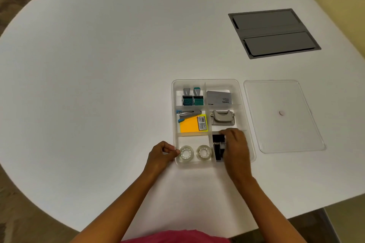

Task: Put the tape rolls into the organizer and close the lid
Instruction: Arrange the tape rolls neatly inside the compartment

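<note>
Head view: hands [199, 150] flanking tape rolls [194, 152].

We list a white round table [98, 65], a grey hatch panel [273, 32] set into its top, two date stamps [192, 97], a grey card box [219, 98], a hole punch [222, 117], orange sticky notes [190, 125], a staple remover [187, 115].

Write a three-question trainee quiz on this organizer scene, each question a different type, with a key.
1. True or false: the lid is on the organizer.
2. How many tape rolls lie in the near-left compartment?
3. The left hand touches: A) the near-left tape roll B) the hole punch C) the sticky notes

Key: 1 false, it lies on the table to the right; 2 two; 3 A.
</note>
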Tool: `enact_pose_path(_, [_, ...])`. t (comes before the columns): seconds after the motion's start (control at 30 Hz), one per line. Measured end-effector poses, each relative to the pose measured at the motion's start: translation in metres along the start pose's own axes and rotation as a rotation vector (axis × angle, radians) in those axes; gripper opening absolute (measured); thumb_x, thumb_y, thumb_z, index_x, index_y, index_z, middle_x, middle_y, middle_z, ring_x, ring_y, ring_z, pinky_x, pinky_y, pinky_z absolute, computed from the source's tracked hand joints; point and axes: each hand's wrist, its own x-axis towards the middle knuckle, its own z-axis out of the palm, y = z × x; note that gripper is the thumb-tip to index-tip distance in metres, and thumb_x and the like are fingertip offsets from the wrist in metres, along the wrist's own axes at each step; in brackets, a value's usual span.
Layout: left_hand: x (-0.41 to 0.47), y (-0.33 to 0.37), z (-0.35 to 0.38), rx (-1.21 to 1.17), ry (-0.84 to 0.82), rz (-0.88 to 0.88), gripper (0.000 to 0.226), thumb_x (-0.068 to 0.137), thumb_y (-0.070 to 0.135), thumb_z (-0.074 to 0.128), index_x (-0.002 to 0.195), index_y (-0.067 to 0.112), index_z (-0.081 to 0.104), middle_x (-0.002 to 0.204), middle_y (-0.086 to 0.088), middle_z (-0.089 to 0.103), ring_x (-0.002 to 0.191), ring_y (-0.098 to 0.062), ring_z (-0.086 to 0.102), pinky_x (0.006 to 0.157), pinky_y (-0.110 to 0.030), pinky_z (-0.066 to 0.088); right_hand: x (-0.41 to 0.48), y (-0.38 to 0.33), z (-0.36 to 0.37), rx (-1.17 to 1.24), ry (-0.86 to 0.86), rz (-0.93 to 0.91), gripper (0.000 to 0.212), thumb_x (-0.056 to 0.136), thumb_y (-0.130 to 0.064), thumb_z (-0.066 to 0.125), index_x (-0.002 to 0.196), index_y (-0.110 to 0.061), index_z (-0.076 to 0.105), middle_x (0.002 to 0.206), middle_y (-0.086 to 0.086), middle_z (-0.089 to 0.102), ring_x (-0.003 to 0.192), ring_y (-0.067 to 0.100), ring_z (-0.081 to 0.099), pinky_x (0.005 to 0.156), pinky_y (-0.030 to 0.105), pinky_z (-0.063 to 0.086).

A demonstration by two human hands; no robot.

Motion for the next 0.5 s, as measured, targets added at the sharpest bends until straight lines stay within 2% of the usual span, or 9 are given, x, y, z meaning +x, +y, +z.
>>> enact_pose_path(0.1, [-0.002, 0.0, 0.001, -0.035, 0.007, -0.025, 0.014, 0.079, 0.018, 0.072, 0.083, 0.009, 0.062, 0.073, -0.002, 0.058, 0.066, -0.019, 0.06, 0.065, -0.032, 0.049, 0.0, 0.037, -0.009, -0.064, 0.115, 0.17, 0.054, 0.064, 0.031, 0.047, 0.107, 0.002, 0.063, 0.102, 0.019, 0.061, 0.096, 0.033, 0.055, 0.081, 0.033, 0.047])
enact_pose_path(0.17, [-0.003, 0.0, 0.003, -0.045, 0.013, -0.034, 0.014, 0.08, 0.017, 0.071, 0.085, 0.008, 0.061, 0.073, -0.002, 0.056, 0.065, -0.018, 0.059, 0.058, -0.024, 0.042, -0.002, 0.063, -0.013, -0.088, 0.173, 0.327, 0.046, 0.074, 0.028, 0.044, 0.111, 0.004, 0.06, 0.105, 0.024, 0.059, 0.1, 0.036, 0.053, 0.084, 0.036, 0.045])
enact_pose_path(0.23, [-0.003, 0.001, 0.004, -0.054, 0.015, -0.036, 0.015, 0.08, 0.016, 0.07, 0.087, 0.006, 0.061, 0.074, -0.002, 0.056, 0.065, -0.019, 0.059, 0.055, -0.023, 0.04, -0.005, 0.087, -0.015, -0.106, 0.164, 0.453, 0.032, 0.083, 0.022, 0.045, 0.11, 0.008, 0.058, 0.105, 0.029, 0.058, 0.099, 0.042, 0.052, 0.083, 0.044, 0.046])
enact_pose_path(0.3, [-0.004, 0.002, 0.004, -0.06, 0.015, -0.035, 0.015, 0.08, 0.015, 0.07, 0.089, 0.005, 0.062, 0.076, -0.003, 0.057, 0.066, -0.019, 0.059, 0.055, -0.022, 0.039, -0.01, 0.104, -0.015, -0.125, 0.102, 0.486, 0.015, 0.09, 0.009, 0.053, 0.104, 0.01, 0.058, 0.1, 0.032, 0.058, 0.095, 0.044, 0.052, 0.079, 0.048, 0.046])
enact_pose_path(0.37, [-0.004, 0.002, 0.004, -0.063, 0.02, -0.036, 0.015, 0.08, 0.015, 0.07, 0.088, 0.007, 0.062, 0.074, -0.002, 0.058, 0.066, -0.019, 0.059, 0.055, -0.022, 0.039, -0.015, 0.113, -0.013, -0.107, 0.036, 0.485, 0.017, 0.088, -0.002, 0.063, 0.1, 0.009, 0.058, 0.097, 0.031, 0.058, 0.091, 0.044, 0.053, 0.074, 0.047, 0.046])
enact_pose_path(0.43, [-0.004, 0.001, 0.004, -0.064, 0.026, -0.037, 0.013, 0.079, 0.016, 0.071, 0.085, 0.009, 0.062, 0.072, 0.0, 0.059, 0.065, -0.018, 0.06, 0.055, -0.022, 0.039, -0.02, 0.12, -0.009, -0.132, -0.018, 0.452, 0.023, 0.082, -0.001, 0.07, 0.098, 0.01, 0.057, 0.095, 0.031, 0.057, 0.088, 0.043, 0.053, 0.071, 0.046, 0.047])
enact_pose_path(0.5, [-0.004, 0.001, 0.005, -0.066, 0.034, -0.035, 0.011, 0.079, 0.016, 0.071, 0.083, 0.011, 0.062, 0.072, 0.0, 0.059, 0.064, -0.017, 0.059, 0.055, -0.022, 0.039, -0.023, 0.122, -0.005, -0.194, -0.038, 0.427, 0.018, 0.082, 0.003, 0.068, 0.094, 0.01, 0.057, 0.091, 0.03, 0.058, 0.085, 0.043, 0.053, 0.068, 0.046, 0.046])
